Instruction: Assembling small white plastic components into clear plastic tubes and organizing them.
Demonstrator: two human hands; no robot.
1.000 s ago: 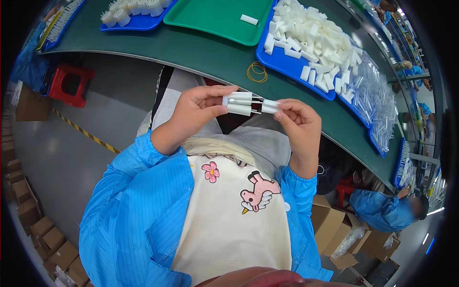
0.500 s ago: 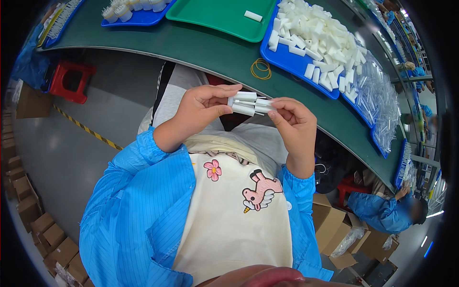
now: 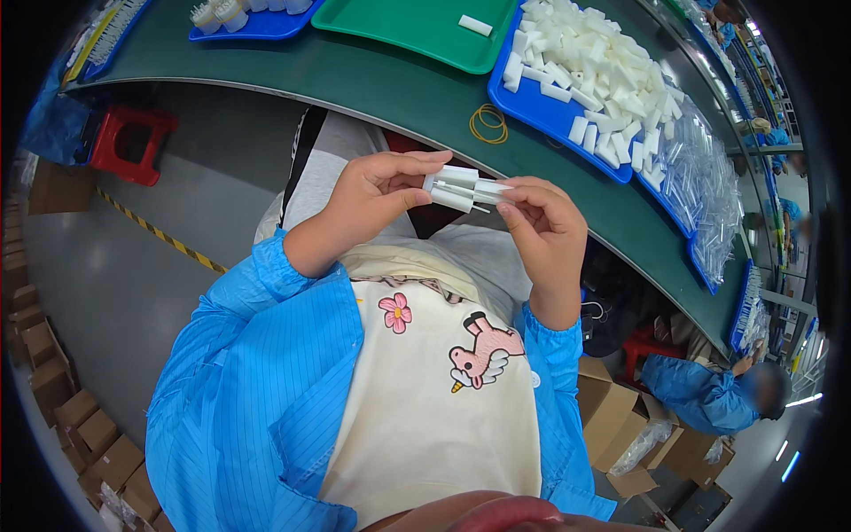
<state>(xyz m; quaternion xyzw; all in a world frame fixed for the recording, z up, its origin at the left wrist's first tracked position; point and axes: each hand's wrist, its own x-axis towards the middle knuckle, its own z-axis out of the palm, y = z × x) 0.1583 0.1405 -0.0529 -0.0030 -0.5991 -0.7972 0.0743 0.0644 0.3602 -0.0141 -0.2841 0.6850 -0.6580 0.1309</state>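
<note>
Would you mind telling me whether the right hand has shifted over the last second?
No clear move: the right hand still grips the white pieces just below the rubber bands on the bench.

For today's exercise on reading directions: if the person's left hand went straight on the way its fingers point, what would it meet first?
The left hand points rightward, so it would probably meet the right hand first, just past the white pieces both hold.

Brown cardboard boxes [image 3: 62,390] stacked in rows along floor, lower left edge; more open brown cartons [image 3: 616,412] on floor lower right, beside seated co-worker; clear plastic bag [image 3: 645,443] tucked among those cartons; no labels, signs or screens visible.
</note>
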